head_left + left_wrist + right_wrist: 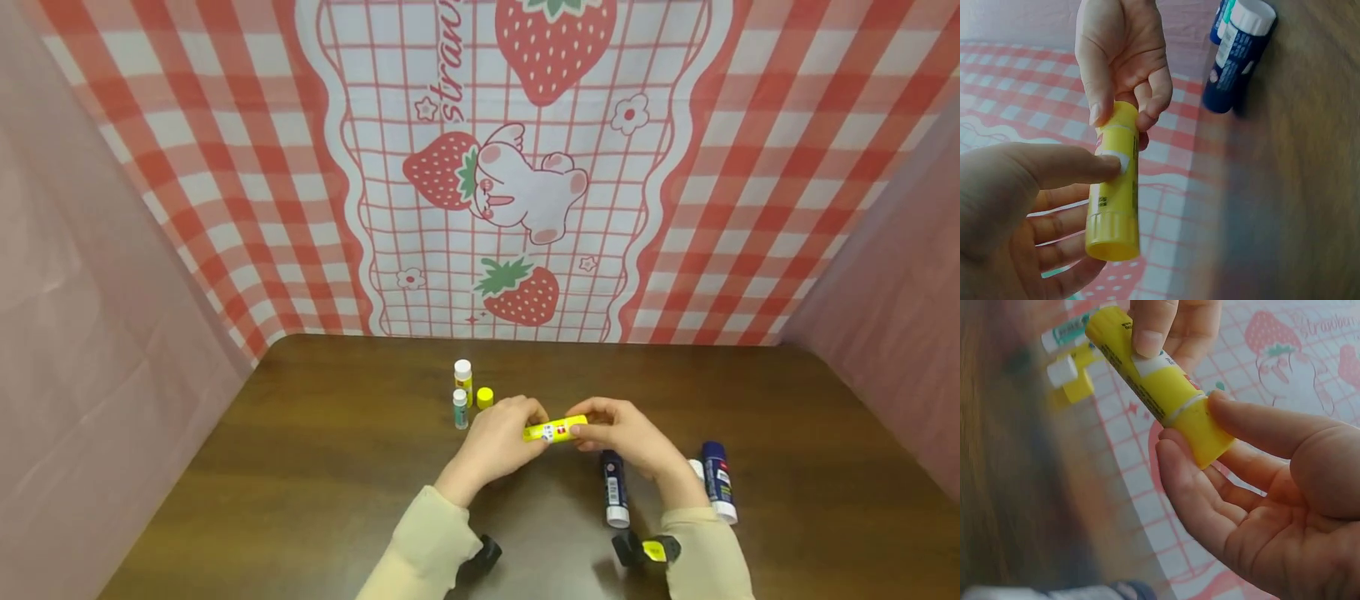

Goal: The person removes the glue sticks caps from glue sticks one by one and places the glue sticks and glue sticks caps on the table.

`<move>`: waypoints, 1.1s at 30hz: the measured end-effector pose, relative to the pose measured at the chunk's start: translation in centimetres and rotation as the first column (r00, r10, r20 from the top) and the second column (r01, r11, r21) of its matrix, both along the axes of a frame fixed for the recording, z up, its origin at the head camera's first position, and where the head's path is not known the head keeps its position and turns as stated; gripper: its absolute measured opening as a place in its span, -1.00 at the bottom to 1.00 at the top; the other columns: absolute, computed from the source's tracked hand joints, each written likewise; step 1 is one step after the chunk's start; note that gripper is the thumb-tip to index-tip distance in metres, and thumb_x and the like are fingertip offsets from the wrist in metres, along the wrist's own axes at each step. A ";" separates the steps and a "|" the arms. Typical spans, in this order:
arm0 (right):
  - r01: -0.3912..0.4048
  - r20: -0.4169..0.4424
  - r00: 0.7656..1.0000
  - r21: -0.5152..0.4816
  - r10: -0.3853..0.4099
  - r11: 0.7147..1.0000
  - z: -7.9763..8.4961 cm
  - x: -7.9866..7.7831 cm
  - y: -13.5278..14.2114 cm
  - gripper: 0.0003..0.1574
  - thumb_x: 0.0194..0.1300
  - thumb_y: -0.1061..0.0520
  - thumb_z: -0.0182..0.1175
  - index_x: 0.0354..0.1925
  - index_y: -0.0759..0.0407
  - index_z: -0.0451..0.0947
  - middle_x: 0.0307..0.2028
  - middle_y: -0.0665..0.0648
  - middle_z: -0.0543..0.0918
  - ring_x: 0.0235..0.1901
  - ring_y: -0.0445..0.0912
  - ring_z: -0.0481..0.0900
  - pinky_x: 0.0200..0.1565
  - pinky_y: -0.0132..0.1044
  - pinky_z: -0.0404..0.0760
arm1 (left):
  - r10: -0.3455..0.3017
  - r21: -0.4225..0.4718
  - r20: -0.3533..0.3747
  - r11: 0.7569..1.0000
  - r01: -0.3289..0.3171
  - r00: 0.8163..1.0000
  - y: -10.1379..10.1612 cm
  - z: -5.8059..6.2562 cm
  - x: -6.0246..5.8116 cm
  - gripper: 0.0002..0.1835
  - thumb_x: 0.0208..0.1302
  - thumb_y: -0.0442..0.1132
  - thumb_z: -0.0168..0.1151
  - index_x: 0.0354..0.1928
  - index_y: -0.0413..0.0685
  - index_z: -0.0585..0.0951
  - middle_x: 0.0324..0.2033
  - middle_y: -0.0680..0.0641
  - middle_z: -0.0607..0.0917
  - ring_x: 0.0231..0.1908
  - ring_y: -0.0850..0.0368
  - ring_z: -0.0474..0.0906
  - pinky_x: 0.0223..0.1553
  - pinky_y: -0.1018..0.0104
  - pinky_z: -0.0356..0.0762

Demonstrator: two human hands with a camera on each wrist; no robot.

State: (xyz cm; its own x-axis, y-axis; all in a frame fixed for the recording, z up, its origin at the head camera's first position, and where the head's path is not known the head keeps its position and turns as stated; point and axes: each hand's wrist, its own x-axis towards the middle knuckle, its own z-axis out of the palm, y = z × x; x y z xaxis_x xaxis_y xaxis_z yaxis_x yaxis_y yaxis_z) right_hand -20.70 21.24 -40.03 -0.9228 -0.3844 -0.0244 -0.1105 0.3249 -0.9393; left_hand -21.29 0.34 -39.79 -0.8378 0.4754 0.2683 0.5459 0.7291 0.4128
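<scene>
A yellow glue stick (555, 429) is held above the table, lying nearly level between both hands. My left hand (504, 437) grips its barrel, with the thumb pressed on the label in the left wrist view. At the other end, my right hand (626, 433) pinches the yellow cap (1207, 434) between thumb and fingers. A thin pale line shows where cap and barrel meet. Beyond the left hand are a yellow glue stick with a white cap (462, 379), a small teal glue stick (461, 410) and a short yellow cylinder (485, 397).
Below the right hand is a navy glue stick with a white end (615, 490). Another navy glue stick (718, 482) is right of the right forearm, beside a partly hidden white-ended item (697, 469). A strawberry-print cloth (517, 192) hangs behind the brown table (322, 492).
</scene>
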 end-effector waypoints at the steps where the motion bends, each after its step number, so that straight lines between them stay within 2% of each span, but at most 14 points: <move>1: 0.001 -0.005 1.000 -0.009 -0.001 1.000 0.2 0.0 -0.3 -0.51 0.16 0.12 0.22 -0.05 0.46 0.42 -0.22 0.33 0.58 -0.26 0.22 0.59 -0.22 -0.14 0.59 | -0.003 -0.001 -0.007 1.000 0.003 1.000 -0.3 0.3 0.1 -0.78 0.00 -0.08 0.33 -0.28 0.08 0.59 -0.42 0.15 0.57 -0.43 0.30 0.41 -0.42 0.42 0.36; 6: 0.004 0.006 1.000 -0.066 -0.004 0.998 1.1 -0.1 -2.3 -0.51 0.14 0.15 0.24 -0.06 0.48 0.44 -0.24 0.31 0.61 -0.26 0.17 0.61 -0.19 -0.04 0.57 | -0.003 0.021 -0.034 1.000 0.004 0.999 -2.1 1.4 0.7 -0.76 -0.01 -0.06 0.35 -0.28 0.09 0.59 -0.43 0.17 0.56 -0.46 0.33 0.40 -0.43 0.43 0.36; 13: -0.026 -0.066 0.998 -0.114 0.019 0.993 3.1 -0.8 -5.0 -0.54 0.13 0.14 0.25 -0.07 0.44 0.47 -0.20 0.33 0.61 -0.32 -0.05 0.64 -0.17 -0.04 0.56 | 0.069 0.116 -0.061 0.991 -0.061 0.996 -4.0 3.1 0.8 -0.72 -0.02 0.00 0.36 -0.26 0.11 0.60 -0.38 0.18 0.57 -0.46 0.31 0.40 -0.40 0.40 0.35; 17: -0.043 -0.071 0.997 -0.110 0.035 0.993 3.2 -1.0 -5.1 -0.55 0.14 0.15 0.23 -0.07 0.43 0.46 -0.19 0.34 0.60 -0.33 -0.09 0.64 -0.18 -0.11 0.58 | 0.066 0.124 -0.063 0.991 -0.057 0.996 -4.2 3.2 0.6 -0.73 -0.01 -0.01 0.36 -0.27 0.10 0.60 -0.40 0.17 0.57 -0.47 0.31 0.39 -0.40 0.42 0.34; 20: -0.043 -0.073 0.997 -0.104 0.036 0.994 3.1 -1.1 -5.1 -0.56 0.15 0.16 0.23 -0.06 0.42 0.46 -0.19 0.34 0.60 -0.32 -0.02 0.64 -0.17 -0.07 0.57 | 0.065 0.118 -0.072 0.991 -0.056 0.995 -4.1 3.2 0.5 -0.74 -0.01 -0.02 0.36 -0.27 0.08 0.61 -0.40 0.16 0.58 -0.47 0.30 0.39 -0.39 0.41 0.35; 24: -0.036 -0.090 0.996 -0.080 0.029 0.996 3.2 -1.2 -5.1 -0.57 0.14 0.15 0.23 -0.06 0.38 0.47 -0.20 0.32 0.60 -0.34 -0.03 0.63 -0.17 -0.06 0.57 | 0.066 0.104 -0.087 0.993 -0.057 0.994 -4.1 3.3 0.4 -0.73 -0.02 -0.03 0.36 -0.26 0.07 0.61 -0.39 0.14 0.60 -0.46 0.28 0.40 -0.38 0.39 0.36; 26: -0.036 -0.099 0.995 -0.068 0.029 0.997 3.1 -1.2 -5.2 -0.58 0.14 0.15 0.24 -0.06 0.36 0.47 -0.20 0.31 0.60 -0.36 -0.08 0.61 -0.18 -0.14 0.58 | 0.068 0.102 -0.087 0.993 -0.059 0.994 -4.2 3.4 0.4 -0.72 -0.02 -0.02 0.37 -0.26 0.07 0.61 -0.39 0.14 0.60 -0.46 0.27 0.41 -0.38 0.39 0.36; 33: -0.035 -0.107 0.994 -0.061 0.028 0.998 3.2 -1.1 -5.2 -0.59 0.14 0.15 0.24 -0.07 0.36 0.49 -0.24 0.28 0.59 -0.37 -0.15 0.59 -0.20 -0.24 0.57 | 0.066 0.110 -0.037 0.992 -0.062 0.997 -4.4 3.4 0.5 -0.70 -0.02 -0.01 0.36 -0.23 0.08 0.61 -0.38 0.14 0.59 -0.46 0.28 0.40 -0.37 0.39 0.36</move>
State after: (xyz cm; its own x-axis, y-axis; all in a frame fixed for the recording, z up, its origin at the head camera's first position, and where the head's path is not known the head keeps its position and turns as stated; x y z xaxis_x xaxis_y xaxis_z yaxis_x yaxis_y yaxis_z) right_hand -21.76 16.09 -36.79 -0.9064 -0.4109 0.0977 -0.2196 0.2609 -0.9400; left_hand -20.80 -4.07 -36.38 -0.8530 0.3870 0.3503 0.5174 0.7150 0.4701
